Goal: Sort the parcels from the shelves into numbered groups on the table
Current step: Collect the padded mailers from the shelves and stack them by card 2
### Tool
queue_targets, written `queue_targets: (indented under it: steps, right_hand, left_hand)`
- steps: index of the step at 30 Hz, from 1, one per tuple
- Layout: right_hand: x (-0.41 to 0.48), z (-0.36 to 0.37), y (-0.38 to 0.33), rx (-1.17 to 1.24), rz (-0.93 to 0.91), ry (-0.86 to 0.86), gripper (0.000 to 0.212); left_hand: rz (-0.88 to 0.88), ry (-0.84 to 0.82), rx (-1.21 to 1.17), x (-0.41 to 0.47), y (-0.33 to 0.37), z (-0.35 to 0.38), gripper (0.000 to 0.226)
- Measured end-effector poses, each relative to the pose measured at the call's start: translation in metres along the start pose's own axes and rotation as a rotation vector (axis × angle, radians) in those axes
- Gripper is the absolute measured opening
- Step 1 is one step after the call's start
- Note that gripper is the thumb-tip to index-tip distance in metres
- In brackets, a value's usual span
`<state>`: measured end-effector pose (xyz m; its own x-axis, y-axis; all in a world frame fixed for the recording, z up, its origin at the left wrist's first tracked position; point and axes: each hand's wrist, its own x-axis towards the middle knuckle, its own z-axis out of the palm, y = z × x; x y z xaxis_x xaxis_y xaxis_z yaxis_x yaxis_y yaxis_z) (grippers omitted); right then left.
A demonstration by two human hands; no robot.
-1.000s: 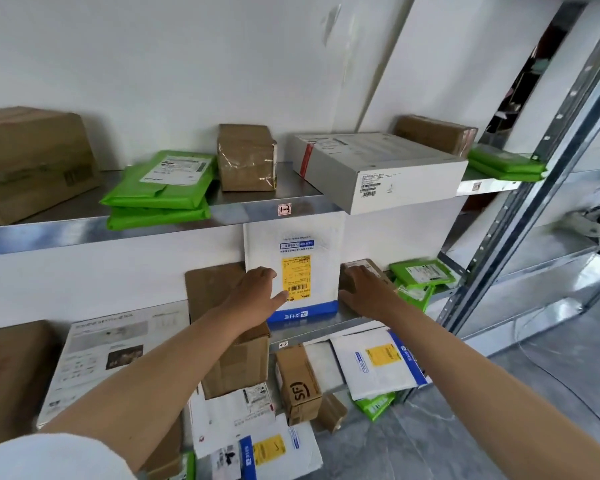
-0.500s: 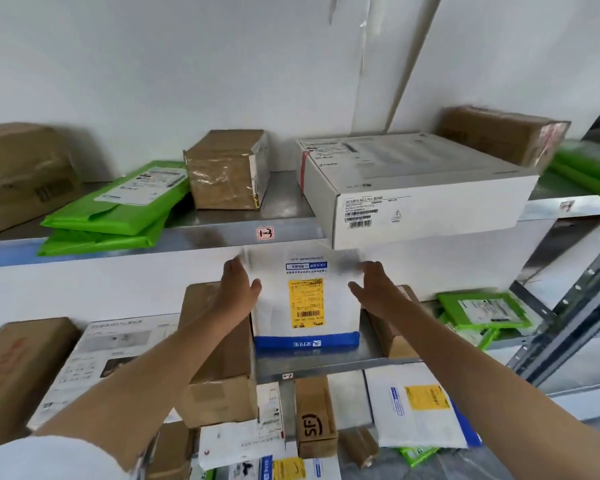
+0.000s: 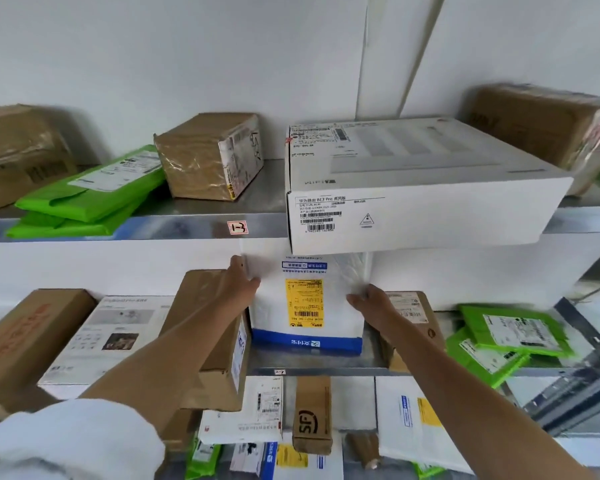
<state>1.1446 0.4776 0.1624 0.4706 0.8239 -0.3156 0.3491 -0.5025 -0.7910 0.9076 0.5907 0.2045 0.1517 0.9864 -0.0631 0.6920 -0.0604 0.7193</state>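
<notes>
A white padded parcel (image 3: 307, 303) with a yellow label and a blue bottom band stands upright on the middle shelf (image 3: 312, 362). My left hand (image 3: 238, 284) presses against its left edge. My right hand (image 3: 371, 301) grips its right edge. The parcel's top is tucked under the upper shelf, partly hidden by a large white box (image 3: 420, 188) that overhangs the shelf edge.
Brown boxes (image 3: 212, 155) and green mailers (image 3: 94, 188) lie on the top shelf. A tall brown box (image 3: 222, 341) stands left of the parcel, a small brown box (image 3: 413, 317) and green mailers (image 3: 510, 332) right. More parcels crowd the bottom shelf, among them an SF carton (image 3: 312, 414).
My head has come closer to the shelves. Both hands have closed in on the white parcel's two side edges, the left one higher up than before.
</notes>
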Motion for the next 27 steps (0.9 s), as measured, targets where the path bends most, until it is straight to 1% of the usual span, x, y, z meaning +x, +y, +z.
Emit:
queue_targets:
  steps: [3, 7, 10, 12, 15, 18, 22, 25, 27]
  right_hand:
    - [-0.004, 0.000, 0.004, 0.033, -0.064, 0.028, 0.016]
    - [-0.012, -0.009, 0.011, 0.085, -0.144, 0.073, 0.011]
    - [-0.019, -0.017, 0.014, 0.106, -0.199, 0.085, 0.014]
    - [-0.024, -0.023, 0.017, 0.177, -0.201, 0.083, 0.014]
    - [-0.026, -0.029, 0.021, 0.274, -0.183, 0.041, 0.006]
    - [-0.038, -0.034, 0.013, 0.336, -0.208, 0.046, 0.004]
    - [-0.056, -0.034, 0.015, 0.327, -0.214, 0.064, 0.005]
    - [-0.066, -0.031, 0.022, 0.372, -0.168, 0.053, 0.012]
    - [-0.076, -0.028, 0.024, 0.435, -0.146, 0.023, 0.013]
  left_hand:
    - [0.007, 0.024, 0.040, -0.003, -0.003, -0.001, 0.037]
    - [0.090, 0.068, 0.085, -0.008, 0.003, -0.003, 0.021]
    - [0.135, 0.086, -0.023, -0.014, 0.008, -0.008, 0.018]
    - [0.144, 0.073, -0.124, -0.021, 0.009, -0.013, 0.014]
    - [0.114, 0.083, -0.209, -0.034, 0.012, -0.015, 0.005]
    - [0.078, 0.120, -0.292, -0.050, 0.018, -0.013, 0.010]
    - [0.107, 0.163, -0.270, -0.080, 0.019, -0.013, 0.013]
    - [0.100, 0.127, -0.368, -0.099, 0.006, -0.012, 0.016]
    - [0.066, 0.055, -0.486, -0.112, -0.007, -0.010, 0.033]
